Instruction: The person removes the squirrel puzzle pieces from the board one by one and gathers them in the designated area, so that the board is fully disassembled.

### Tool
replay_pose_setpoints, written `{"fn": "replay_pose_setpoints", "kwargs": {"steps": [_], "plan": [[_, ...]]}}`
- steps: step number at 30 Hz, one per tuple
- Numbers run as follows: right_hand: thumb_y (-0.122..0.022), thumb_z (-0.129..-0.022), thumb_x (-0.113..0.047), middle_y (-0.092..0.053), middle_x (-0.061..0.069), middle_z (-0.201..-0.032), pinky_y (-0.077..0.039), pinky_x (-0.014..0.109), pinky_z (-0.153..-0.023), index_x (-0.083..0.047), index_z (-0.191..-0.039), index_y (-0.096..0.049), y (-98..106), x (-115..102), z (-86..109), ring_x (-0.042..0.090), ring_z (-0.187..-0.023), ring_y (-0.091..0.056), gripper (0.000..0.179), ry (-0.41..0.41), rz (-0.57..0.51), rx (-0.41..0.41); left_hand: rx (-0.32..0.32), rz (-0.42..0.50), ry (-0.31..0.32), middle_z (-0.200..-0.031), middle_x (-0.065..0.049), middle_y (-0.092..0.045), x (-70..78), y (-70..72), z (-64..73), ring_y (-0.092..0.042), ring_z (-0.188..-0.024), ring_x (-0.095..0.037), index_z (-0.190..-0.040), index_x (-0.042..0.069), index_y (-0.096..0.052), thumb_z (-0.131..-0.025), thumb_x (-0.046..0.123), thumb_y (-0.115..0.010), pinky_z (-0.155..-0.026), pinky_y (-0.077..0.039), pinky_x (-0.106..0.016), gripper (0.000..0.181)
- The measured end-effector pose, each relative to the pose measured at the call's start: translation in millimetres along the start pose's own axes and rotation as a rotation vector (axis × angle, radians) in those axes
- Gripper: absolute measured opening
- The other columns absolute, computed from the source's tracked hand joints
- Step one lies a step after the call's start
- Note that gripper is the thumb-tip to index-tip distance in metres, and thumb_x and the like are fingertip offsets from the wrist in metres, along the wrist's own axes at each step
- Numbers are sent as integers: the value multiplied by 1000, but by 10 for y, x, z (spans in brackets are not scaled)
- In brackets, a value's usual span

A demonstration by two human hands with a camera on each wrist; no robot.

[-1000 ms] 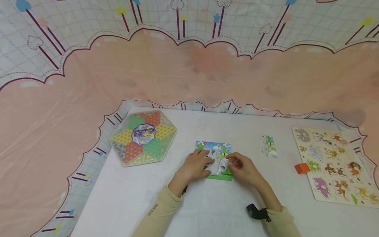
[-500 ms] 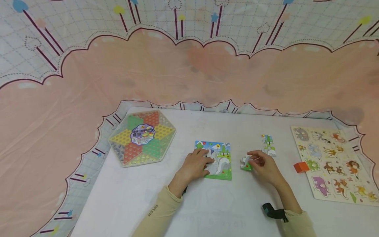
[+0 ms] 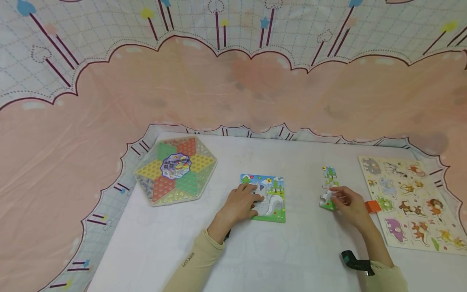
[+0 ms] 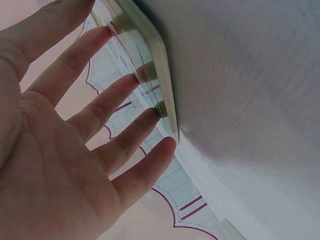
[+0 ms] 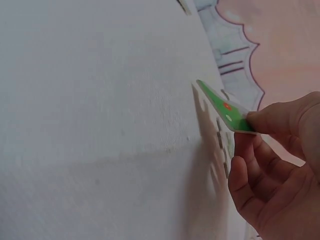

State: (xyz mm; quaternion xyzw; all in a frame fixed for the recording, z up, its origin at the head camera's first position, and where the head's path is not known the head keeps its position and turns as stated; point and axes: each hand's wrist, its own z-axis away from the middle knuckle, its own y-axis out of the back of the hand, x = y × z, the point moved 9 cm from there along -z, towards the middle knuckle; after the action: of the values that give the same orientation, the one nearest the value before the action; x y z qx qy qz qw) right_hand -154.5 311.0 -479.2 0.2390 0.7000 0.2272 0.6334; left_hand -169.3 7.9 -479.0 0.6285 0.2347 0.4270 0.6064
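My left hand (image 3: 240,204) rests with spread, fairly straight fingers on a small picture puzzle (image 3: 275,209) showing a grey animal, trees and blue sky. In the left wrist view, the fingertips (image 4: 152,117) touch its face near the edge. My right hand (image 3: 348,205) pinches a puzzle piece (image 5: 227,112) between thumb and fingers, green with a red flower and a grey-white part. The right wrist view has this piece tilted above the white table, casting a shadow. Just beyond it lie joined loose puzzle pieces (image 3: 329,173), partly covered by the right hand in the head view.
A hexagonal checkers board (image 3: 189,184) in clear wrap lies at the left. On the right, an animal peg board (image 3: 405,202) has an orange block (image 3: 373,207) at its left edge. The white table (image 3: 255,255) meets a patterned cloth (image 3: 233,89) behind.
The right hand has lifted the piece from the puzzle's lower right and carried it rightward to the loose pieces. Grey backing shows where it lay. The left hand has stayed in place.
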Motion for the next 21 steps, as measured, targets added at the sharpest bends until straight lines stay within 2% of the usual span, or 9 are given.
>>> {"fn": "replay_pose_setpoints", "kwargs": {"steps": [12, 16, 21], "plan": [[-60, -94, 0, -63, 17, -96, -47, 20, -58, 5, -117, -63, 121, 143, 19, 2, -73, -53, 24, -44, 45, 1, -14, 23, -1, -145, -4, -49, -2, -10, 7, -42, -133, -29, -125, 28, -71, -85, 30, -79, -98, -45, -49, 41], [-59, -95, -3, -63, 18, -98, -47, 20, -60, 5, -118, -63, 136, 186, 33, 2, -74, -52, 24, -82, 70, -6, -23, 30, 1, -145, -4, -49, 0, -7, 9, -41, -133, -30, -125, 28, -70, -85, 30, -79, -99, -45, -50, 41], [-59, -95, -3, -63, 20, -98, -46, 18, -62, 6, -115, -64, 153, 192, 41, 2, -76, -52, 23, -90, 71, 3, -30, 21, 2, -145, -4, -48, 1, -5, 11, -41, -133, -29, -126, 28, -70, -85, 31, -78, -98, -45, -49, 42]]}}
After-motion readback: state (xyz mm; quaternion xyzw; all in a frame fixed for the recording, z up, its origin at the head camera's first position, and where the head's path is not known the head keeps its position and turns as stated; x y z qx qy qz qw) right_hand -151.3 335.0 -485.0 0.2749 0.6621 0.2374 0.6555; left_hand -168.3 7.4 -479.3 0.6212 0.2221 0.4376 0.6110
